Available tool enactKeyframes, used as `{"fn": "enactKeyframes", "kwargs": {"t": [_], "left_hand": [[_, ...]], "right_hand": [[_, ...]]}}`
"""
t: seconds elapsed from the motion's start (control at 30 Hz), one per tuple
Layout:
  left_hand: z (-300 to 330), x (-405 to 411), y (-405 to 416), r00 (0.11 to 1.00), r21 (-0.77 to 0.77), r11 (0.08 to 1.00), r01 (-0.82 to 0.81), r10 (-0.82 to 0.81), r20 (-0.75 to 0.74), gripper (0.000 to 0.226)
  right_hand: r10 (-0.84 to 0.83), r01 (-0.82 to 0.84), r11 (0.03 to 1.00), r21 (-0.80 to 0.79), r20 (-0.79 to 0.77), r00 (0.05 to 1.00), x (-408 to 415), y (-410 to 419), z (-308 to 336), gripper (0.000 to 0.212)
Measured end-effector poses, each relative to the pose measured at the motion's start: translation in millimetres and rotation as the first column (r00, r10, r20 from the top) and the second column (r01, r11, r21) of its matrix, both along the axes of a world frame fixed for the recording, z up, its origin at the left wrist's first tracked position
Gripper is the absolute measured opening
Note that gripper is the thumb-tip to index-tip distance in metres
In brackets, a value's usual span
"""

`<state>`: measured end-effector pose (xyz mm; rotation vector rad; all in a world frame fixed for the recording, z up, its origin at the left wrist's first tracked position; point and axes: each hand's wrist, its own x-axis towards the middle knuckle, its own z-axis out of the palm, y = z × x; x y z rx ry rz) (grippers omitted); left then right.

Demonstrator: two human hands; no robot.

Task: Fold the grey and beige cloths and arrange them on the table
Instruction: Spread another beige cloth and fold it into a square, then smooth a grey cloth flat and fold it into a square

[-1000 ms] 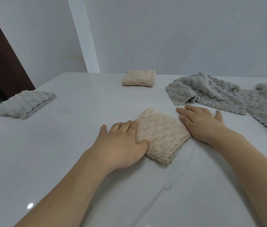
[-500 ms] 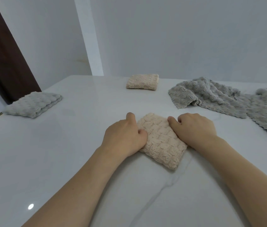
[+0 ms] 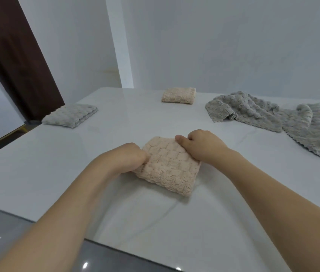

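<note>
We have the folded beige cloth (image 3: 170, 164) lying between our hands on the near middle of the table (image 3: 57, 163), left hand (image 3: 127, 157) gripping its left edge and right hand (image 3: 204, 147) pinching its far-right corner (long axis running far-left to near-right), neither nearer.

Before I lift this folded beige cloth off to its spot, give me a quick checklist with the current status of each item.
1. Left hand grips the near beige cloth at its left edge: ok.
2. Right hand pinches its far right corner: ok.
3. Cloth folded into a compact square: ok.
4. Layers underneath aligned: cannot tell, hidden.
5. Free table space beside the far beige cloth: ok.
6. All grey cloths folded: not ok; the left grey cloth is folded, the right grey cloths lie crumpled.
</note>
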<state>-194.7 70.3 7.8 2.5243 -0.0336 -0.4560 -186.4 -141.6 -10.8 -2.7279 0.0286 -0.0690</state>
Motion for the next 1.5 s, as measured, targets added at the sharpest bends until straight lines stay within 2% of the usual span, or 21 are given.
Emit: {"fn": "enactKeyframes", "kwargs": {"t": [0.23,0.47,0.6,0.73,0.83,0.93,1.07,1.13,1.23,1.4,1.5], "left_hand": [[-8.3,-45.1,64.9,0.994,-0.040,0.996,-0.080,0.077,-0.074,0.016],[-12.6,-70.6,90.3,0.999,0.068,0.997,-0.034,0.036,-0.037,0.021],[-14.2,-73.7,91.2,0.999,0.165,0.986,0.036,-0.033,-0.022,0.014],[-8.4,-74.6,79.8,0.992,0.382,0.916,0.122,-0.104,-0.068,0.015],[11.2,-73.2,64.9,0.992,0.545,0.829,0.125,-0.088,-0.094,0.018],[37.9,-68.7,47.0,0.990,0.669,0.740,0.066,-0.132,0.049,0.022],[55.1,-47.9,1.4,0.901,0.591,0.802,0.093,-0.321,0.293,0.036],[53.5,-33.0,-28.9,0.866,0.515,0.842,0.162,-0.371,0.334,0.039],[40.7,-6.2,-76.2,0.860,0.409,0.889,0.204,-0.362,0.358,0.034],[3.9,33.2,-148.5,0.786,0.507,0.843,0.180,-0.433,0.441,0.027],[-15.0,55.6,-191.1,0.786,0.418,0.884,0.209,-0.406,0.467,0.032]], "right_hand": [[0.113,-0.115,0.993,-0.022,-0.079,0.990,-28.5,60.2,-7.5,0.059],[0.127,-0.138,0.981,-0.136,-0.091,0.988,-50.5,87.6,-14.6,0.059],[0.115,-0.128,0.975,-0.183,-0.080,0.990,-57.1,91.6,-14.8,0.059],[0.113,-0.111,0.970,-0.217,-0.004,0.994,-65.9,93.6,-18.3,0.058],[0.054,-0.050,0.994,-0.096,0.049,0.997,-66.8,89.3,-18.2,0.056],[-0.006,-0.003,0.994,0.106,0.086,0.996,-57.9,64.4,-12.1,0.044],[-0.049,0.034,0.996,0.080,0.192,0.980,-40.5,-6.7,-2.9,0.016],[-0.091,0.077,0.994,0.072,0.211,0.973,-34.3,-44.9,0.5,0.017],[-0.161,0.154,0.987,0.047,0.233,0.959,-24.7,-97.0,-1.0,0.024],[-0.246,0.256,0.967,-0.007,0.266,0.932,-6.0,-159.0,-16.5,0.032],[-0.271,0.286,0.958,-0.014,0.285,0.920,4.9,-183.8,-26.6,0.038]]}}
